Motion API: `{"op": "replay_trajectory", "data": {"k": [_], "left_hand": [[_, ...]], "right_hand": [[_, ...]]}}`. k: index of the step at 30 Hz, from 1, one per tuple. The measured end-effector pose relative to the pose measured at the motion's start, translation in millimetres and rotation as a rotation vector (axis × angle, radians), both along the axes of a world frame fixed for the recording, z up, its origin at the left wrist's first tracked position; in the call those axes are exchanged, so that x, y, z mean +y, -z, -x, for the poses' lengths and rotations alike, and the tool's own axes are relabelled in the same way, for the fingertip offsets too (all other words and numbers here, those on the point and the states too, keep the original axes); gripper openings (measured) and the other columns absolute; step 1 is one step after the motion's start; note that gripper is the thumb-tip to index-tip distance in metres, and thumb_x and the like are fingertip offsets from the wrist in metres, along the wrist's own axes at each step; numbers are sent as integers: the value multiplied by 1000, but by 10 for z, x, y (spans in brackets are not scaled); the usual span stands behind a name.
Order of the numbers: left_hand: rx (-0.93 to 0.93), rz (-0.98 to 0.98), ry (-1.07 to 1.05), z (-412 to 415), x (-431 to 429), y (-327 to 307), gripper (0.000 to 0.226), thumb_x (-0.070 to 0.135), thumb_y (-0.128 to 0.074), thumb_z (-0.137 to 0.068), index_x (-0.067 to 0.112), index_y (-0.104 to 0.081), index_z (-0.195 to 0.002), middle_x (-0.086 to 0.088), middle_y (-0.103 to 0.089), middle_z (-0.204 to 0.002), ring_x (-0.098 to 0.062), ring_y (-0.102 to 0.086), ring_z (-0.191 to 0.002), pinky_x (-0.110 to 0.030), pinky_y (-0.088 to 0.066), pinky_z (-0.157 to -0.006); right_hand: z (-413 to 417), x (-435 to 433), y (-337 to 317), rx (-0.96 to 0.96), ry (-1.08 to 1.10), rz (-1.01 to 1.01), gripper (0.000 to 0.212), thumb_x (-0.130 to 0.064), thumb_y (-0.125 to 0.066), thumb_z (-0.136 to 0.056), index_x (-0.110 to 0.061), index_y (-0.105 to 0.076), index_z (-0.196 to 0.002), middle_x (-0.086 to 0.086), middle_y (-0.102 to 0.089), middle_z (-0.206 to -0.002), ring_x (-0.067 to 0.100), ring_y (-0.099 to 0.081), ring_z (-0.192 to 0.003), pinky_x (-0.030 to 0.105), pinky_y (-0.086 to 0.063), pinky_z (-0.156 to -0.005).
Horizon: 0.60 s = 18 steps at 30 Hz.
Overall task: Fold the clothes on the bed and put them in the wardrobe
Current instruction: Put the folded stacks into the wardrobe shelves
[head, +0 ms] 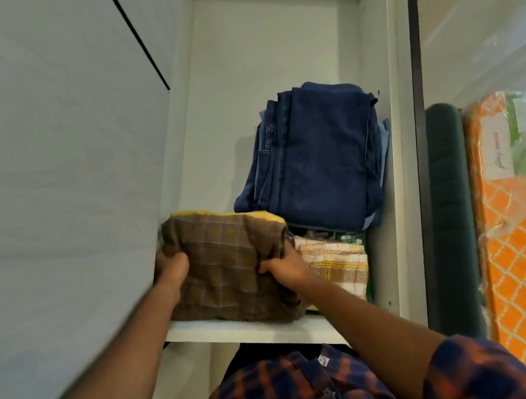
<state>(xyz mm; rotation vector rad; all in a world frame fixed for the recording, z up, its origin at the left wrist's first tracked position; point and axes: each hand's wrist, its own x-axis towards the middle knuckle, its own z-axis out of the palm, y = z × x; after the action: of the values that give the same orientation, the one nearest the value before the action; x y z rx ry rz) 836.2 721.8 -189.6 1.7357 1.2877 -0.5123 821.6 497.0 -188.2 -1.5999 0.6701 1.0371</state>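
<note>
Brown checked cloth filled both hands. The fingers of the left hand (172,271) were curled round one side edge of the folded brown garment (228,268), with the thumb pressed on top. The fingers of the right hand (287,265) pinched a loose fold at the opposite edge, the one that faced the jeans pile (314,162). So each hand held one side, and neither was nearer than the other.

The garment lay on the wardrobe shelf (242,331), in front of the jeans pile and on its door side, close to the shelf's front lip. A yellow cloth (242,211) showed at its far edge, between it and the jeans pile. I could not tell whether this cloth lay under it or was part of it. Its longer side seemed to run from front to back, though the folds made this uncertain.

A cream checked cloth (335,260) sat directly in front of the jeans pile and touched the right hand's knuckles. To my judgement the next move depended on this. The bare shelf was behind the garment, beside the jeans pile, so the garment should go straight inward, away from the fingers. The right hand had little room to come out.
</note>
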Motion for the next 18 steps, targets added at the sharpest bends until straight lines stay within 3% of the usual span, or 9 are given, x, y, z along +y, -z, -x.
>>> {"op": "replay_trajectory", "data": {"k": [2,5,8,11,13,16,18], "left_hand": [[3,-74,-24,25,-45,96,45,-4,-45,-88,2,-62,-129,-21,-63,-127,-39,-57,-117,-41,-47,-101],[25,-177,6,22,-97,204,38,4,-48,-86,13,-67,-117,-17,-69,-116,-40,-62,-106,-43,-51,-96],[75,-264,70,30,-139,334,52,9,-57,-84,21,-55,-135,-13,-63,-131,-40,-59,-117,-49,-48,-103],[73,-370,208,84,-290,381,82,8,-70,-80,21,-32,-151,-15,-44,-150,-41,-43,-134,-54,-38,-111],[-22,-481,378,145,-402,365,100,5,-73,-73,22,-22,-156,-18,-30,-158,-40,-31,-142,-54,-29,-115],[-95,-566,758,216,-482,316,111,6,-72,-67,31,-15,-159,-15,-9,-166,-38,-9,-152,-60,-16,-118],[-34,-444,910,190,-473,317,117,7,-75,-71,41,-5,-159,-8,9,-168,-34,10,-154,-68,-12,-117]], "right_hand": [[85,112,130,38,-81,37,80,-18,-71,-87,-31,-29,-154,4,-57,-140,31,-54,-127,42,-42,-108],[66,199,304,132,-35,35,84,-16,-71,-89,-30,-23,-157,6,-51,-148,34,-49,-133,46,-39,-114],[-38,217,482,205,9,19,79,-9,-69,-89,-24,-29,-156,8,-52,-146,34,-51,-129,42,-41,-109],[-102,151,631,306,88,48,72,-9,-70,-85,-19,-43,-151,10,-59,-138,34,-56,-120,44,-45,-105],[-75,103,674,293,125,109,67,-7,-65,-87,-18,-44,-150,12,-59,-137,36,-56,-119,44,-45,-103],[19,130,571,151,-14,258,63,-13,-56,-94,-22,-36,-153,14,-56,-141,38,-54,-122,47,-43,-108],[115,192,462,-11,8,361,71,-14,-55,-94,-24,-25,-157,14,-52,-146,39,-52,-129,48,-41,-112]]}}
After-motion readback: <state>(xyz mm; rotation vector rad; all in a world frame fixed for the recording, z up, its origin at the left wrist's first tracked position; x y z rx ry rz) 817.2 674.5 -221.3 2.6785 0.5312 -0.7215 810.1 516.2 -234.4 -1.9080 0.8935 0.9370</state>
